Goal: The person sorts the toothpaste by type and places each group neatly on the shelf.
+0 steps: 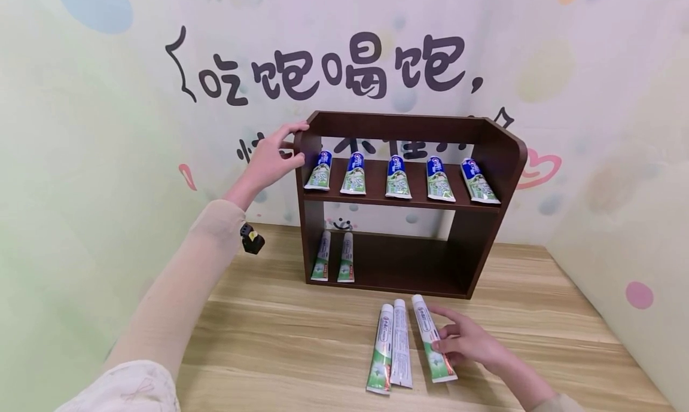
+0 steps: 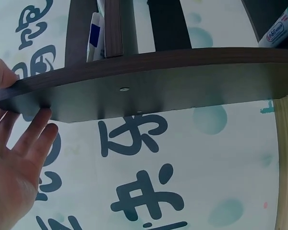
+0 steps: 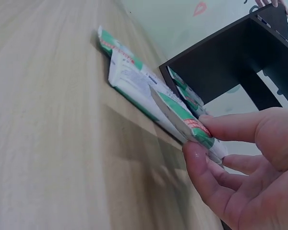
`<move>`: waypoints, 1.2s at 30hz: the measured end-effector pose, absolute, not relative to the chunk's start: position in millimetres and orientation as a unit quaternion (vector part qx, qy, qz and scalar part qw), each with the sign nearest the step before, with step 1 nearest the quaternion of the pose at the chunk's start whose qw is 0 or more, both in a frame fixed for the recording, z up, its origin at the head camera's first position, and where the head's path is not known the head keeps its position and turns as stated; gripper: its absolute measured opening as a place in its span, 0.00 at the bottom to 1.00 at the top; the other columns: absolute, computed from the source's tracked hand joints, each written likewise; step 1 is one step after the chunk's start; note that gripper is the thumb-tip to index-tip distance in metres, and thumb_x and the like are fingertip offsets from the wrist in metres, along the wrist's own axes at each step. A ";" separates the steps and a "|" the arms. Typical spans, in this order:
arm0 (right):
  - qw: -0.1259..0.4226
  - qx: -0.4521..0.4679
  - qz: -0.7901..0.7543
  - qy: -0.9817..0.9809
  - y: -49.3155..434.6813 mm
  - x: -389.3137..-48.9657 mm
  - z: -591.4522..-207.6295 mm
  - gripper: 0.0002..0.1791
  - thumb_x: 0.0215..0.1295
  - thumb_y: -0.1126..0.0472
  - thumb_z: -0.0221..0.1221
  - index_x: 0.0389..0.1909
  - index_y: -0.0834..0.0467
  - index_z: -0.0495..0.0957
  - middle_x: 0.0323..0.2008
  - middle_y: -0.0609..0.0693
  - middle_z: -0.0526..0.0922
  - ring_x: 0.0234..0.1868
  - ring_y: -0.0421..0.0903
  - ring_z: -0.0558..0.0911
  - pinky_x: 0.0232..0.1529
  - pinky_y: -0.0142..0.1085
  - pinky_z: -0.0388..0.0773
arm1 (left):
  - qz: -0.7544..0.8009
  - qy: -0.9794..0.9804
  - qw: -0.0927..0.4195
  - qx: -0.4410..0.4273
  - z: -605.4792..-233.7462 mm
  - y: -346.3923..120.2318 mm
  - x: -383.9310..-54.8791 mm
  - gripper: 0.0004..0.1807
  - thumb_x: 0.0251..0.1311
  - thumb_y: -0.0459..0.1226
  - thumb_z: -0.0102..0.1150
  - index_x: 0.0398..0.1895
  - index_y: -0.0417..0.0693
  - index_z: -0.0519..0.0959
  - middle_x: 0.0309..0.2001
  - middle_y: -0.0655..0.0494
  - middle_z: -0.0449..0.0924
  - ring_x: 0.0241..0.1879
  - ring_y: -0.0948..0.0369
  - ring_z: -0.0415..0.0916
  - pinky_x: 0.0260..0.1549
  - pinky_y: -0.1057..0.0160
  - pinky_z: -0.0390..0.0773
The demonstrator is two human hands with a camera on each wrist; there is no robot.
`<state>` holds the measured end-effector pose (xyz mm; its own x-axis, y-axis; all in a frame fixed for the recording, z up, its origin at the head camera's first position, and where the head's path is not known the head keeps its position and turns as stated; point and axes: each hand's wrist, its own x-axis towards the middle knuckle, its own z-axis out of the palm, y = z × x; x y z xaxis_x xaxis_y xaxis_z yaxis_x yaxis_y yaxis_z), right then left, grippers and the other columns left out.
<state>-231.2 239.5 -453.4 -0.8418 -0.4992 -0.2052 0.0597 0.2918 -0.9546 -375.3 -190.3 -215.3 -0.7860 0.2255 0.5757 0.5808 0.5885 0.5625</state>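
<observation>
My left hand (image 1: 271, 156) grips the upper left side panel of a dark brown two-tier shelf (image 1: 384, 125); the left wrist view shows thumb and fingers on opposite faces of that panel (image 2: 149, 91). My right hand (image 1: 467, 342) pinches a green and white toothpaste tube (image 1: 430, 334) between thumb and fingers. In the right wrist view the held tube (image 3: 182, 117) is tilted above the table. Left of it, a second green and white tube (image 1: 381, 352) lies beside a tube with its printed white back up (image 1: 401, 343).
Several blue and green toothpaste tubes (image 1: 398, 177) lean in a row on the upper tier. Two green and white tubes (image 1: 346, 258) stand at the left of the lower tier. The wooden table (image 1: 269, 340) meets a printed wall (image 1: 344, 17) behind. A small black device (image 1: 252, 238) shows by my left wrist.
</observation>
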 end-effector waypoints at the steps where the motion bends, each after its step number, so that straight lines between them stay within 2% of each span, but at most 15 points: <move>1: 0.239 -0.144 -0.576 0.768 239.2 -232.4 -452.1 0.50 0.61 0.64 0.65 0.76 0.65 0.45 0.35 0.52 0.76 0.35 0.45 0.82 0.32 0.37 0.85 | -0.385 -0.863 0.227 -0.236 -214.7 -190.5 -376.0 0.31 0.61 0.35 0.57 0.70 0.62 0.68 0.73 0.63 0.64 0.54 0.52 0.79 0.42 0.60 0.83; 5: 0.233 -0.149 -0.571 0.773 235.7 -236.9 -446.3 0.49 0.61 0.64 0.65 0.76 0.64 0.46 0.36 0.52 0.76 0.33 0.45 0.82 0.31 0.37 0.86 | -0.376 -0.868 0.216 -0.244 -212.9 -193.7 -380.5 0.33 0.61 0.36 0.59 0.71 0.62 0.67 0.74 0.62 0.64 0.57 0.50 0.78 0.43 0.58 0.83; 12: 0.221 -0.157 -0.564 0.781 226.8 -247.7 -436.9 0.48 0.61 0.63 0.66 0.76 0.63 0.49 0.38 0.54 0.78 0.35 0.45 0.82 0.33 0.39 0.86 | -0.374 -0.873 0.177 -0.259 -211.1 -201.8 -388.2 0.34 0.62 0.38 0.61 0.72 0.59 0.64 0.76 0.61 0.60 0.62 0.46 0.74 0.53 0.48 0.82; 21: 0.207 -0.155 -0.580 0.772 217.1 -272.5 -421.1 0.47 0.62 0.63 0.64 0.77 0.59 0.48 0.42 0.54 0.80 0.36 0.44 0.83 0.36 0.39 0.87 | -0.411 -0.866 0.120 -0.259 -206.2 -208.9 -392.3 0.37 0.62 0.36 0.63 0.74 0.55 0.61 0.78 0.61 0.55 0.67 0.46 0.69 0.58 0.43 0.78; 36: 0.185 -0.121 -0.602 0.767 190.6 -309.6 -410.8 0.46 0.63 0.65 0.64 0.77 0.55 0.50 0.40 0.53 0.78 0.35 0.42 0.82 0.36 0.35 0.85 | -0.385 -0.865 0.109 -0.301 -201.8 -214.1 -390.7 0.40 0.59 0.34 0.65 0.74 0.59 0.60 0.77 0.59 0.56 0.64 0.45 0.71 0.62 0.43 0.76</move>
<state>-309.6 190.6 -410.8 -0.9022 -0.4083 -0.1393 0.0379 0.2468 -0.9683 -390.7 -214.1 -201.8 -0.7949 0.4375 0.4203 0.6051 0.5215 0.6015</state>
